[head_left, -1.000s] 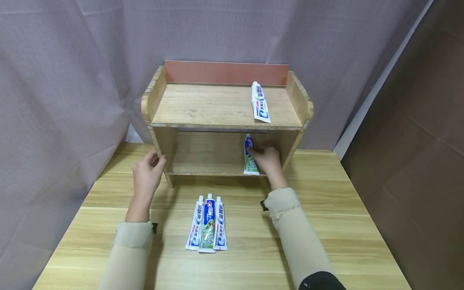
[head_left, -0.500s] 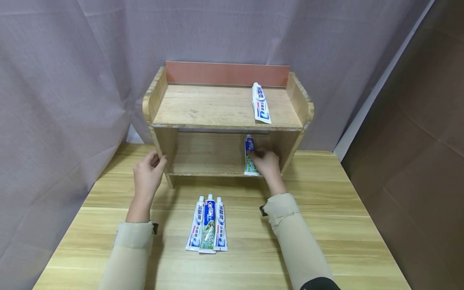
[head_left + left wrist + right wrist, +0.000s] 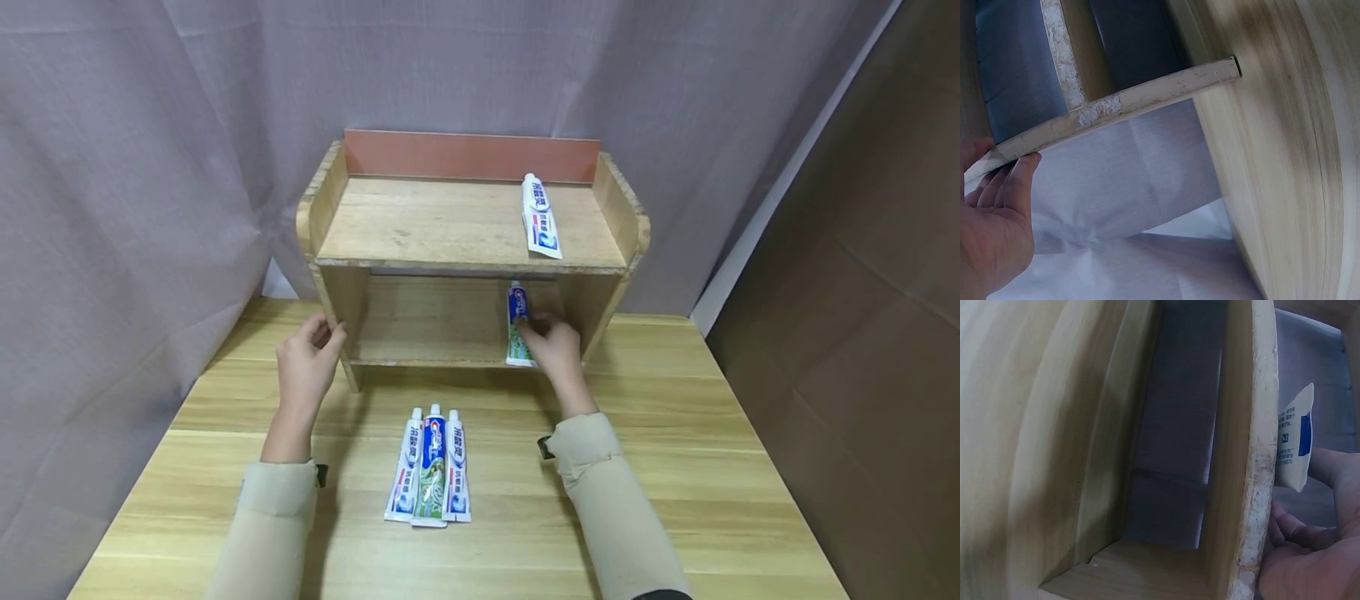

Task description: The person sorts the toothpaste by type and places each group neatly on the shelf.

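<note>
A small two-tier wooden shelf [image 3: 472,221] stands at the back of the table. My left hand [image 3: 306,362] grips the front edge of its left side panel, thumb on one face and fingers on the other in the left wrist view. On the lower tier, toward the right, lies a blue and green toothpaste tube [image 3: 517,302], cap to the back. My right hand [image 3: 553,346] holds this tube from its right side, thumb over its middle. In the right wrist view its flat end [image 3: 1297,444] pokes past the board edge, beside curled fingers [image 3: 1310,534].
A white toothpaste tube [image 3: 542,218] lies on the upper tier at the right. Three more tubes [image 3: 431,471] lie side by side on the wooden table [image 3: 720,467] in front of the shelf. A grey curtain [image 3: 465,67] hangs behind.
Both hands keep their places at the panel and the tube. The whole scene sits slightly lower in the head view; little else differs.
</note>
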Tool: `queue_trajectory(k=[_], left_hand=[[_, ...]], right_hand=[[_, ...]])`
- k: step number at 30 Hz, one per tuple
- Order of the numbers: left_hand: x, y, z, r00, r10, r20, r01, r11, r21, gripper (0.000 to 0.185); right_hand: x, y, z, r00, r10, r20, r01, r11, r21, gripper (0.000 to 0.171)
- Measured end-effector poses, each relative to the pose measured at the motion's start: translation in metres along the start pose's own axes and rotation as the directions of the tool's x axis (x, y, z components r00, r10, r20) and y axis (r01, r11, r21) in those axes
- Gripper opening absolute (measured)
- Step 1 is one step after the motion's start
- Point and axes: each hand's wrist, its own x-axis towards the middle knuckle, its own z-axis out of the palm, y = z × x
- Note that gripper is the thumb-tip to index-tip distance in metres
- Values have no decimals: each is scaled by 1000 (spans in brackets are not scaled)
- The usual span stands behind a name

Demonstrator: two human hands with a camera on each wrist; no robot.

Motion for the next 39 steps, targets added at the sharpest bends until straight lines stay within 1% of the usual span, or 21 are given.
queue_trajectory(k=[6,11,19,22,28,32,39], left_hand=[[0,1,0,1000,5,-12,-5,1000,13,21],[0,0,0,1000,8,-12,-8,1000,10,20],[0,2,0,1000,0,-8,0,1000,9,21],[0,2,0,1000,-4,-7,4,1000,11,21],[-1,2,0,1000,-15,-8,15,1000,7,22],[-1,2,0,1000,-11,-9,11,1000,4,21],[-1,1,1,1000,-15,-11,15,1000,12,21]], right_hand=[[-9,2,-2,1000,23,-10,-22,999,30,52],[-18,3,-4,999,26,-23,-25,999,48,52],[-34,1,-7,998,62,-26,-58,989,137,50],[-36,0,-8,997,65,-40,-59,987,152,48],[-38,-1,-9,998,49,-43,-42,987,154,46],[-40,-1,-9,999,29,-41,-22,985,173,44],[-45,-7,-13,995,-18,-93,40,971,238,39]])
